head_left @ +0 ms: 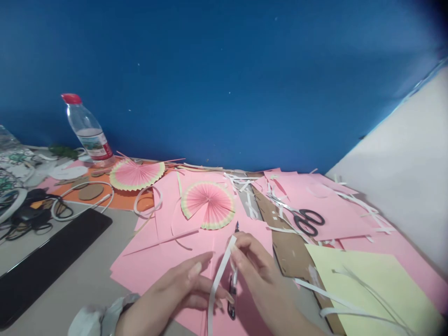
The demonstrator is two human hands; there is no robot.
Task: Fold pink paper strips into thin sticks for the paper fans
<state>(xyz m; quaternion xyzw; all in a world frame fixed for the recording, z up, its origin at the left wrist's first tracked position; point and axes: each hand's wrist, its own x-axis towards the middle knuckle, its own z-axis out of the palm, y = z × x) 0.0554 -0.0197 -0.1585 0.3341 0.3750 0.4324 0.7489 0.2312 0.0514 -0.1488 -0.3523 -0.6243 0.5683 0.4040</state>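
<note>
My right hand (257, 266) pinches the top end of a white paper strip (219, 274) between thumb and fingers. A pen (232, 296) passes behind those fingers, its tip pointing away from me; whether the hand grips it too is hard to tell. My left hand (185, 284) is beside the strip with its fingers apart, the lower fingers passing behind it. Both hands are over pink paper sheets (150, 261). Just beyond them lies a pleated pink paper fan (210, 205) with a yellow-green edge, opened to nearly a full circle with a gap at the lower left.
Black-handled scissors (306, 220) lie on pink paper at right, near brown cardboard (290, 254) and a pale yellow sheet (381, 289). At left are a second fan (137, 173), a plastic bottle (89, 133), white cable (80, 219) and a black phone-like slab (52, 266). A blue wall (224, 84) stands behind.
</note>
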